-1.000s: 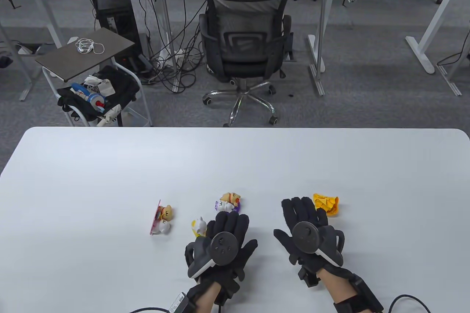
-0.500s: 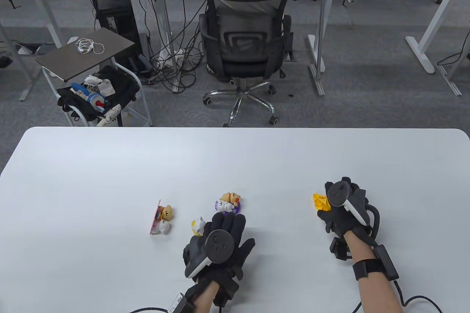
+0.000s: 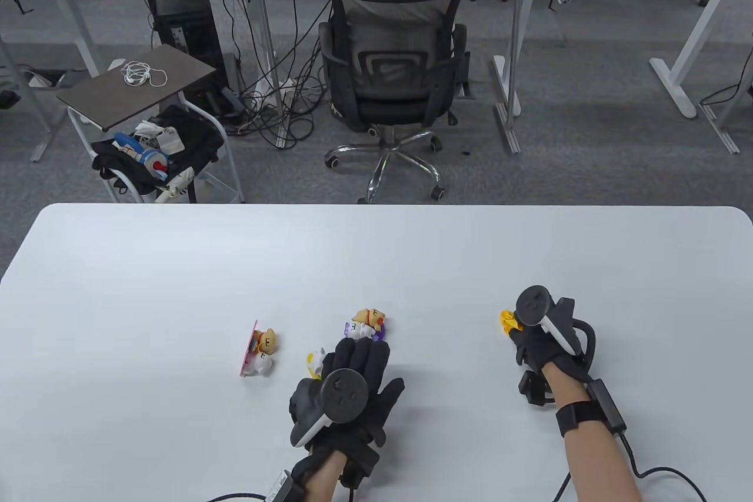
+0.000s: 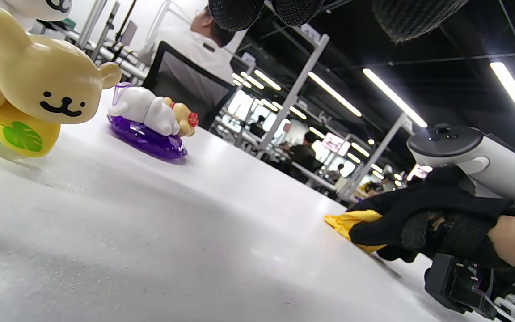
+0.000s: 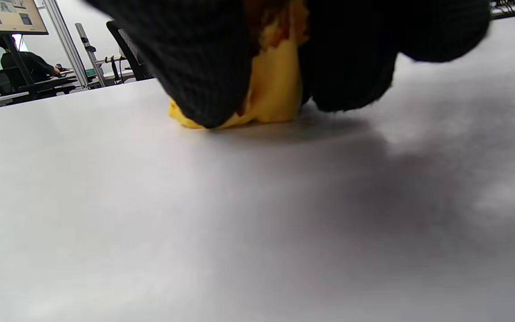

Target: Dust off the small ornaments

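Note:
Three small ornaments stand on the white table (image 3: 176, 266): a bear on a pink base (image 3: 259, 349), a yellow-based one (image 3: 316, 362) (image 4: 29, 103), and a purple-based one (image 3: 366, 324) (image 4: 150, 120). My left hand (image 3: 353, 358) lies flat, fingers spread, just right of the yellow-based ornament and below the purple one, holding nothing. My right hand (image 3: 520, 337) grips a crumpled yellow cloth (image 3: 509, 321) (image 5: 275, 89) (image 4: 351, 221) that rests on the table at the right.
An office chair (image 3: 391, 78) with a seated person stands beyond the far table edge. A small cart (image 3: 153, 131) with bags stands at the far left. Cables trail from both wrists at the near edge.
My right hand moved right from flat on the table, came over the yellow cloth and closed around it. My left hand shifted slightly forward and stayed flat.

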Tool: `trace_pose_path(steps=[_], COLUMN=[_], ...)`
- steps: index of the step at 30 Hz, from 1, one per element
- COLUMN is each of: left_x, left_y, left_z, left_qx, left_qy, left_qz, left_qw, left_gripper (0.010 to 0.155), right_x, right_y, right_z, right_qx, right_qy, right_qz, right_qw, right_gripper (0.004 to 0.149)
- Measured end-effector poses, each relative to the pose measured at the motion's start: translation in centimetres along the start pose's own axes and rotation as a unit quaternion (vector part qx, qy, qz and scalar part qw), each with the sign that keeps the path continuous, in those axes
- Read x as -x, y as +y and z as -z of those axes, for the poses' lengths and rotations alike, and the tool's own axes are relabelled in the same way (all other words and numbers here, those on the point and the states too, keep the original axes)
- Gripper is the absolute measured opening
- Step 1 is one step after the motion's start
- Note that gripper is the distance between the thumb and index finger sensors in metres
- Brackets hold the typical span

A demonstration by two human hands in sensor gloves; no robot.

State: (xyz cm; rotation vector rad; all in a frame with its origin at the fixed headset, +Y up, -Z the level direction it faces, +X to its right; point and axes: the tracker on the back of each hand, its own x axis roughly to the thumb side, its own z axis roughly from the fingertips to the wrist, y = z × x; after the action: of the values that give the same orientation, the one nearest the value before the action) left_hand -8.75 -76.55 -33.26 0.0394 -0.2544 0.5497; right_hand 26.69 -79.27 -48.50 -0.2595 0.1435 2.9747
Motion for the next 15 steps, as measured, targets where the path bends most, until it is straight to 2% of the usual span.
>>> trace_pose_path(steps=[3,5,11,15], left_x=[0.0,0.0,0.1,0.0], left_y=[0.0,0.0,0.3,0.2], left_z=[0.0,0.0,-0.1,-0.1], left_qx=[-0.001,-0.001,-0.004,-0.002], left_qy=[-0.001,-0.002,0.001,0.001], left_qz=[0.000,-0.001,-0.007,-0.007], left_qw=[1.000,1.000,1.000,1.000], left_gripper=[0.071,0.071,0.071,0.071], right_x=[-1.0,-1.8,-5.3,-7.3], right_y=[-0.3,-0.9,-3.1,-3.2], right_z=[-1.0,-2.2,-7.9,-11.7], right_qx=[0.023,0.035,0.054,0.073], right_qy=[-0.026,-0.053,-0.147,-0.196], right_qz=[-0.011,-0.008,0.061,0.098], right_qw=[0.999,0.998,0.986,0.973], right_gripper=[0.058,0.055,0.048,0.048])
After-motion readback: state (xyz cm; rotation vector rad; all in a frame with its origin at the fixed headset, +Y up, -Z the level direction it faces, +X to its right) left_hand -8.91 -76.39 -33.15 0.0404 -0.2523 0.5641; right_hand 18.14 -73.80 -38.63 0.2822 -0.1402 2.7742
